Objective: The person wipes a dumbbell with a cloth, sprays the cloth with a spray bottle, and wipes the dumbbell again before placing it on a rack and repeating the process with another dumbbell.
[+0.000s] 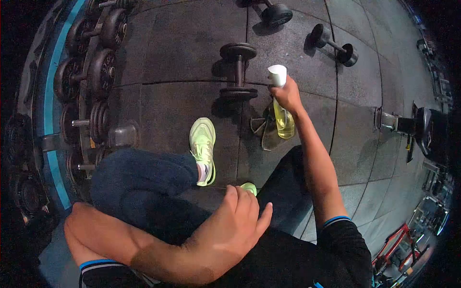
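Observation:
My right hand [288, 96] is wrapped round the neck of a spray bottle [284, 126], which has a white head and yellow liquid inside. The bottle is held upright out over the floor, beside a dark cloth-like item [271, 139] that it partly covers. In front of my lap is my left hand [228, 230], its thumb apart from the fingers and nothing visible in it. Just left of the bottle, a black dumbbell [239, 72] rests on the floor.
More dumbbells [277, 15] [333, 44] lie at the top. A rack of dumbbells [86, 77] runs down the left side. Below the centre are my bent legs and a light green shoe [202, 144]. Gym equipment [422, 129] and a red frame [396, 245] stand on the right.

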